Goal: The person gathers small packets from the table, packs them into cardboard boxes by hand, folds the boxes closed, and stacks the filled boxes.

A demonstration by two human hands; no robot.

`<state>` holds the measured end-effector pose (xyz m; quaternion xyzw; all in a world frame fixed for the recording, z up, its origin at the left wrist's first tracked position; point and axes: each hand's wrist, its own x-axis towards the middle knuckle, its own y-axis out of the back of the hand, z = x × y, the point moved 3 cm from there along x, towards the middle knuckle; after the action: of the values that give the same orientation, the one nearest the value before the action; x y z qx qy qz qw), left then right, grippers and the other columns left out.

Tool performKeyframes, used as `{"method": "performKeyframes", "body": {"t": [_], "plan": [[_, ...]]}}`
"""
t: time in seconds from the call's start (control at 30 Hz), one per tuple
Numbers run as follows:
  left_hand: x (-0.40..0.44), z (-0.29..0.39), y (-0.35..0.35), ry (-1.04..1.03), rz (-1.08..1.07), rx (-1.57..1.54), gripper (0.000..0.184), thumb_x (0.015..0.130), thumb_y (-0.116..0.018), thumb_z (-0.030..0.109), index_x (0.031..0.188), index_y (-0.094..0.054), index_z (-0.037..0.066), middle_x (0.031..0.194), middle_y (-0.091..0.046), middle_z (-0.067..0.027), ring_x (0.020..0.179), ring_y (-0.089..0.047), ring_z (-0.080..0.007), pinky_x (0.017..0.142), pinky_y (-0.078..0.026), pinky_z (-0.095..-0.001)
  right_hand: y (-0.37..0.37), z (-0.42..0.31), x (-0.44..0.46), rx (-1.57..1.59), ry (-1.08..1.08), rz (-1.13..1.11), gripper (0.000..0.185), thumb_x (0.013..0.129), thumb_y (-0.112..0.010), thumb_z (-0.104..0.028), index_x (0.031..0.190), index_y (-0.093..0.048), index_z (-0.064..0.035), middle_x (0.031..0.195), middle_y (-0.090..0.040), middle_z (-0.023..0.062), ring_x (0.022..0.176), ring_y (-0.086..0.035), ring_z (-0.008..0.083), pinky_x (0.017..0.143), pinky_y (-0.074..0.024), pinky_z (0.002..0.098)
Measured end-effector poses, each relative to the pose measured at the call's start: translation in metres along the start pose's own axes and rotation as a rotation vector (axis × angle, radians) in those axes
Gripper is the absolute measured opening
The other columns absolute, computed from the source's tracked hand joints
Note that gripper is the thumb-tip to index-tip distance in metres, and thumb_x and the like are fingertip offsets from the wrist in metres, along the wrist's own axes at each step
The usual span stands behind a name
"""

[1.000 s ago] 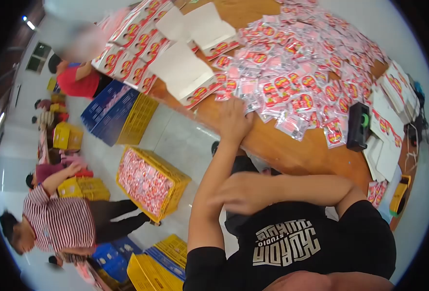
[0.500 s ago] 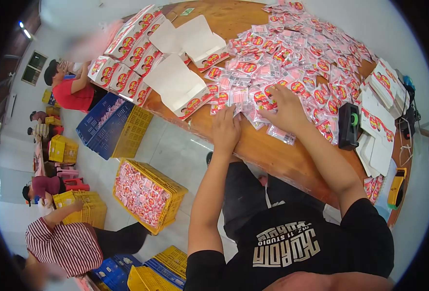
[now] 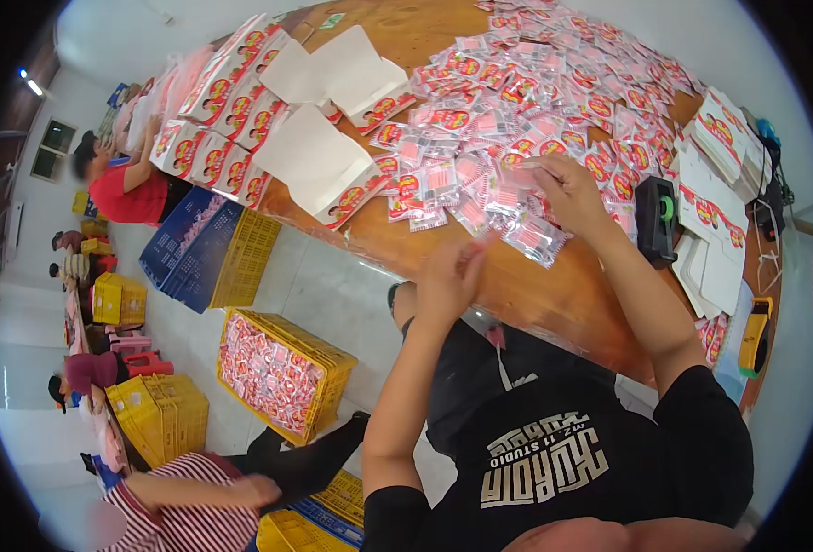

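Observation:
A big heap of small clear packets [image 3: 439, 179] with pink pieces and red-and-yellow labels covers much of the wooden table [image 3: 508, 290]. My right hand [image 3: 572, 193] is over the near side of the heap, thumb and fingers pinched at a packet whose outline is partly hidden. Just in front of the table's near edge is my left hand [image 3: 451, 281], slightly blurred, its fingers loosely bent and apart from the thumb, with nothing visible in it. A few packets lie between the hands. Two open white boxes [image 3: 319, 156] with printed fronts rest left of the heap.
Printed boxes [image 3: 213, 138] are stacked at the table's left end. A black tape dispenser [image 3: 655, 221] and flat cartons [image 3: 712, 235] are on the right. A yellow crate [image 3: 333, 391] full of packets stands on the floor, near a person in a striped shirt [image 3: 195, 506].
My left hand has drawn back from the packets towards me. My right hand has lifted slightly and closed to a pinch; packets near it have shifted. The striped-shirt person has moved right.

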<state>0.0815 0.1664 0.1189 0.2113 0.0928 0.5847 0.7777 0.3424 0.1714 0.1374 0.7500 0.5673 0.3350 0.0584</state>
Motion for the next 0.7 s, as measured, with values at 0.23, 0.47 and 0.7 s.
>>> {"method": "performKeyframes", "body": {"t": [0.23,0.47,0.7], "plan": [[-0.009,-0.005,-0.036,-0.4,0.038,0.086,0.059,0.08,-0.089,0.019,0.131,-0.061,0.005,0.12,-0.067,-0.0157,0.109,-0.067,-0.0369,0.09,-0.056,-0.0459,-0.012,-0.028,-0.083,0.019,-0.31,-0.368,0.029,0.104,-0.064,-0.024,0.122,-0.074,-0.0036,0.105,-0.074,0.0165,0.092,-0.072,0.0299,0.083,-0.0558,0.0387],[-0.013,-0.004,-0.035,-0.436,-0.027,0.325,0.048,0.077,-0.09,0.015,0.118,-0.065,0.007,0.108,-0.067,-0.0132,0.107,-0.066,-0.0338,0.09,-0.054,-0.0432,-0.021,-0.023,-0.1,0.046,-0.223,-0.562,0.039,0.097,-0.073,-0.025,0.132,-0.07,-0.0097,0.113,-0.073,0.0175,0.096,-0.071,0.0314,0.085,-0.0561,0.0402],[-0.014,-0.009,-0.04,-0.134,-0.274,0.015,0.035,0.081,-0.085,0.008,0.109,-0.066,0.005,0.106,-0.067,-0.0125,0.097,-0.068,-0.0324,0.082,-0.056,-0.0413,0.018,-0.018,-0.046,-0.181,0.142,-0.486,0.047,0.092,-0.074,-0.016,0.138,-0.066,-0.0101,0.132,-0.069,0.0156,0.122,-0.065,0.0347,0.105,-0.0514,0.0453]]}}
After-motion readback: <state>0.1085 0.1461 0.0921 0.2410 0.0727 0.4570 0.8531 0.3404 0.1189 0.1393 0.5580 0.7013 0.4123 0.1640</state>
